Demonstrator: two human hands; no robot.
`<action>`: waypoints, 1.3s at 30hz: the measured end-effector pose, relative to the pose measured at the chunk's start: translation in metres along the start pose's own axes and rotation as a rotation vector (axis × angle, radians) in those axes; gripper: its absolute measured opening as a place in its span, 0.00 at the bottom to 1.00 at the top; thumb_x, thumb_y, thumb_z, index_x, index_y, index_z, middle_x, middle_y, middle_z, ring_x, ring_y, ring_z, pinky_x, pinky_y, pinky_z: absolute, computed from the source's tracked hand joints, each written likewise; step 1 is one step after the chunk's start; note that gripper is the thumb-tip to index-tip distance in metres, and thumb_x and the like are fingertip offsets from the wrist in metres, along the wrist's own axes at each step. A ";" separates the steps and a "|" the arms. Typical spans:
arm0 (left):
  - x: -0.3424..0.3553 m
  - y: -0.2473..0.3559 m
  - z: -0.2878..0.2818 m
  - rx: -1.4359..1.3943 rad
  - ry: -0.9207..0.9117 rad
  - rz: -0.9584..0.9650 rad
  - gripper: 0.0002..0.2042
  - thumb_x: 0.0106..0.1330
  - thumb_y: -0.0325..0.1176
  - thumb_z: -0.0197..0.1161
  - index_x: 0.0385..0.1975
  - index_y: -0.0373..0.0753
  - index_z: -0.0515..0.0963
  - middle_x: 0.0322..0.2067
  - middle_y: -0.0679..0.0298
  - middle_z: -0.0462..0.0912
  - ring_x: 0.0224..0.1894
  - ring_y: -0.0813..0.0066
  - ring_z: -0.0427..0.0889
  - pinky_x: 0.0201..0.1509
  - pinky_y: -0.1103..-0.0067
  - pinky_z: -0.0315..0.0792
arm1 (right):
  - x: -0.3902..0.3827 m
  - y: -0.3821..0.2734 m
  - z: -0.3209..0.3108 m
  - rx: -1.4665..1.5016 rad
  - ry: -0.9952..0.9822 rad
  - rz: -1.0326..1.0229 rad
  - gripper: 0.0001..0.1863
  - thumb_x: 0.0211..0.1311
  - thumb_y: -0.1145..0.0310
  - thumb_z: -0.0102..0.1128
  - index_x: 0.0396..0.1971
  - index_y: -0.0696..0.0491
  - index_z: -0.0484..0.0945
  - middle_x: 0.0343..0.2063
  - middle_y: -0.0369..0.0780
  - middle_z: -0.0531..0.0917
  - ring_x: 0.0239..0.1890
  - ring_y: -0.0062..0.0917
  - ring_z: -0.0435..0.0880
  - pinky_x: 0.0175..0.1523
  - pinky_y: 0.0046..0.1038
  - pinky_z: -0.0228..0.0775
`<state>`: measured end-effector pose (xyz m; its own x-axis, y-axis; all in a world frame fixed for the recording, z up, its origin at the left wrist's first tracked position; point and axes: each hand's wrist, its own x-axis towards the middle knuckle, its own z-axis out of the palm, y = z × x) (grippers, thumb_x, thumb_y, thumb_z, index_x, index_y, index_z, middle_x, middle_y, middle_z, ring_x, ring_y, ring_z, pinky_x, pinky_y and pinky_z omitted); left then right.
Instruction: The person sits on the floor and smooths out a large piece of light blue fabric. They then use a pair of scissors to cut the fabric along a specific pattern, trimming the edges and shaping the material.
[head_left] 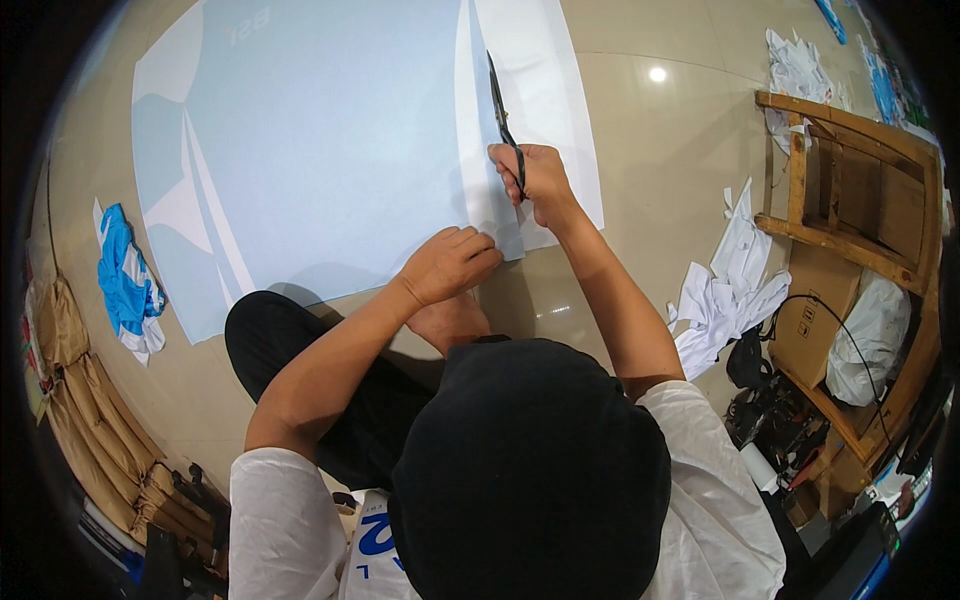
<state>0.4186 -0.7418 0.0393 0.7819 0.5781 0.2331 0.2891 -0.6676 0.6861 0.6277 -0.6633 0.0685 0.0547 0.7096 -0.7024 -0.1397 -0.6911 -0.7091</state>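
A large light-blue and white sheet point(330, 150), apparently printed cloth, lies flat on the floor in front of me. My right hand point(540, 183) is closed round the handles of black scissors point(498, 98). Their blades point away from me, along the line where the light-blue part meets a white strip point(545, 110) on the right. My left hand point(456, 264) is at the sheet's near edge, with its fingers curled and its fingertips pressed together on the edge. Its thumb is mostly hidden. My bare foot point(450, 322) is just below the left hand.
White scraps point(733, 275) lie on the tiled floor to the right, beside a wooden frame point(850, 150) and a cardboard box point(812, 318). A blue-and-white cloth bundle point(127, 275) lies at the left, near brown draped fabric point(95, 440). My bent knee point(265, 325) borders the sheet's lower left.
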 end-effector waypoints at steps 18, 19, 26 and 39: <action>-0.001 0.001 -0.003 -0.007 -0.016 -0.006 0.10 0.61 0.29 0.72 0.43 0.42 0.85 0.40 0.66 0.80 0.42 0.64 0.81 0.47 0.69 0.76 | 0.003 -0.013 0.004 0.002 0.012 0.011 0.18 0.58 0.62 0.74 0.18 0.53 0.74 0.15 0.33 0.74 0.14 0.17 0.70 0.19 0.24 0.61; 0.000 0.001 -0.003 -0.007 -0.019 -0.008 0.10 0.61 0.29 0.72 0.43 0.42 0.85 0.40 0.66 0.80 0.42 0.64 0.81 0.47 0.69 0.76 | 0.006 -0.013 0.004 -0.005 0.012 0.007 0.18 0.58 0.62 0.73 0.18 0.53 0.74 0.15 0.34 0.74 0.14 0.17 0.70 0.19 0.24 0.61; -0.001 0.000 -0.001 -0.009 -0.020 0.000 0.10 0.62 0.29 0.72 0.43 0.43 0.84 0.41 0.66 0.81 0.43 0.64 0.81 0.47 0.69 0.76 | 0.015 -0.019 0.007 -0.038 -0.005 -0.001 0.15 0.61 0.61 0.72 0.22 0.52 0.76 0.15 0.31 0.75 0.14 0.15 0.70 0.19 0.22 0.62; -0.001 -0.003 0.000 0.041 0.034 0.050 0.11 0.59 0.30 0.70 0.42 0.46 0.82 0.39 0.71 0.78 0.42 0.72 0.79 0.44 0.75 0.74 | 0.016 -0.023 0.009 -0.023 0.019 0.002 0.16 0.57 0.64 0.73 0.19 0.55 0.76 0.16 0.34 0.75 0.15 0.18 0.71 0.19 0.25 0.61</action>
<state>0.4167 -0.7409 0.0372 0.7769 0.5590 0.2899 0.2736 -0.7143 0.6442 0.6226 -0.6350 0.0743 0.0735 0.7055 -0.7049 -0.1175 -0.6958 -0.7086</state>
